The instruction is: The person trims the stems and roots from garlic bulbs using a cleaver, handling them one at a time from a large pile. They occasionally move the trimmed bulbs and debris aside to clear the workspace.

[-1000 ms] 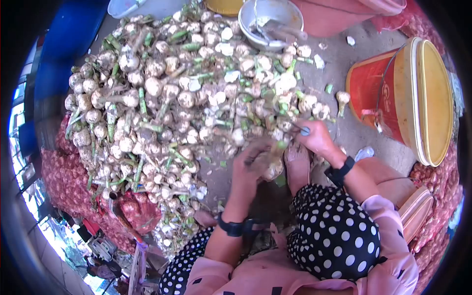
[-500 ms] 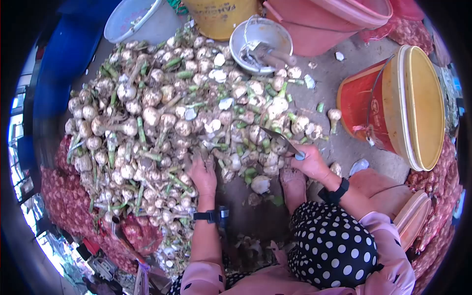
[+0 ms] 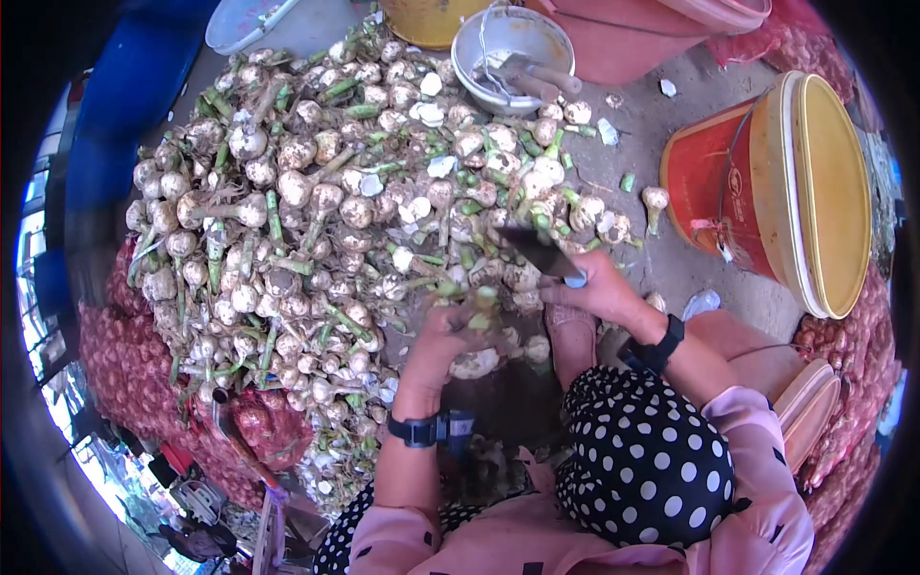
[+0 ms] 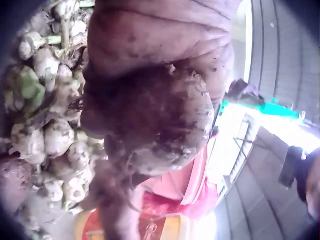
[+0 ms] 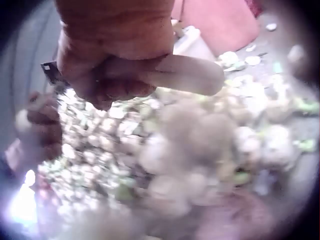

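Looks like stem trimming to me: left hand (image 3: 439,339) is curled round a garlic bulb (image 4: 182,125), which sits at about 4 o'clock from that hand, with the heap (image 3: 297,192) off at 10. Right hand (image 3: 610,290) grips the knife (image 3: 539,253), blade at 1 o'clock from the bulb. I'd guess the next move calls for a steady bulb, fingers tucked clear, stem lined up with the edge

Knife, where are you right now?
In the head view, the knife is just right of centre, held in the person's right grip, its dark blade over the right part of the garlic pile.
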The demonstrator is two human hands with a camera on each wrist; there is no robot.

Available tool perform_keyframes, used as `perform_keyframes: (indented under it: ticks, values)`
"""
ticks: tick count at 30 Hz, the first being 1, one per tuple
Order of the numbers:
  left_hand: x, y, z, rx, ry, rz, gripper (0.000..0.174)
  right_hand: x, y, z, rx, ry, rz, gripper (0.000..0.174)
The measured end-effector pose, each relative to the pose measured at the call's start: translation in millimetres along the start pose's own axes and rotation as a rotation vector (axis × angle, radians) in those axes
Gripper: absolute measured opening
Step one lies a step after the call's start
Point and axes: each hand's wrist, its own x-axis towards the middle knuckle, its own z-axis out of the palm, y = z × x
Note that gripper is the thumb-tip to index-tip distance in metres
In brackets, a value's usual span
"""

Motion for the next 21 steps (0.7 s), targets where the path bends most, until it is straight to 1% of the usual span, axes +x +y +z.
perform_keyframes:
  ticks: [1,2,3,4,5,6,7,8,9,10,11,12,13,14,15,16,17,18,20,21]
  values:
    - [1.0,6.0,9.0,0.191,0.016,-0.043,0.021,1.4,-14.2,4.7,0.196,-0.009,0.031,0.014]
    - [8.6,8.1,16.3,0.192,0.011,-0.042,0.021,5.4,-22.4,7.0,0.387,-0.013,0.053,0.015]
    - [14.2,8.6,23.2,0.468,-0.006,0.011,0.019,10.0,-23.6,6.0,0.410,-0.082,0.031,0.019]
    - [17.4,9.0,26.6,0.743,-0.022,0.068,0.017,10.2,-27.5,6.0,0.409,-0.079,0.033,0.019]
    - [27.3,-7.2,10.3,0.848,-0.032,0.071,0.029,9.7,-33.9,5.1,0.295,-0.067,0.042,0.020]
    - [28.6,-10.1,11.7,0.847,-0.031,0.073,0.029,9.8,-40.3,4.3,0.179,-0.056,0.048,0.022]
    - [28.5,-14.9,15.7,0.422,0.103,0.095,0.034,8.1,-46.3,6.0,0.029,0.030,-0.091,0.020]
    - [27.4,-19.6,19.1,-0.007,0.232,0.113,0.040,8.7,-46.8,9.5,0.029,0.026,-0.092,0.020]
    - [24.9,-23.4,22.4,-0.010,0.237,0.113,0.040,9.3,-46.1,13.0,-0.092,0.105,-0.361,0.019]
    - [20.4,-27.1,26.5,-0.285,0.226,0.010,0.039,8.6,-44.9,16.3,-0.209,0.185,-0.627,0.018]
    - [15.5,-30.1,29.8,-0.559,0.212,-0.094,0.038,4.8,-46.6,14.8,-0.355,0.082,-0.682,0.022]
    - [12.6,-31.8,30.9,-0.832,0.192,-0.197,0.037,2.1,-49.8,14.3,-0.353,0.080,-0.680,0.022]
    - [20.5,-50.6,16.4,-0.832,0.178,-0.168,0.029,-0.4,-53.4,13.5,-0.401,-0.048,-0.705,0.022]
    - [20.0,-44.4,15.1,-0.834,0.176,-0.167,0.029,-2.1,-55.3,13.0,-0.449,-0.178,-0.730,0.022]
    - [19.9,-35.6,12.9,-0.535,0.181,-0.023,0.030,-2.9,-54.9,12.4,-0.453,-0.179,-0.731,0.022]
    - [18.2,-26.8,13.5,-0.234,0.185,0.118,0.032,-3.7,-53.5,12.0,-0.460,-0.015,-0.681,0.022]
    - [13.9,-16.9,19.1,-0.059,0.196,0.259,0.034,-4.1,-52.3,11.8,-0.464,0.149,-0.626,0.022]
    - [13.7,-18.2,18.9,-0.058,0.195,0.255,0.034,-4.0,-52.4,11.1,-0.463,0.151,-0.622,0.022]
    - [11.3,-23.1,17.1,-0.092,0.173,0.274,0.032,-3.4,-54.3,9.5,-0.579,0.147,-0.542,0.022]
    - [10.0,-25.6,16.0,-0.109,0.162,0.285,0.031,-3.6,-55.6,10.2,-0.576,0.149,-0.539,0.022]
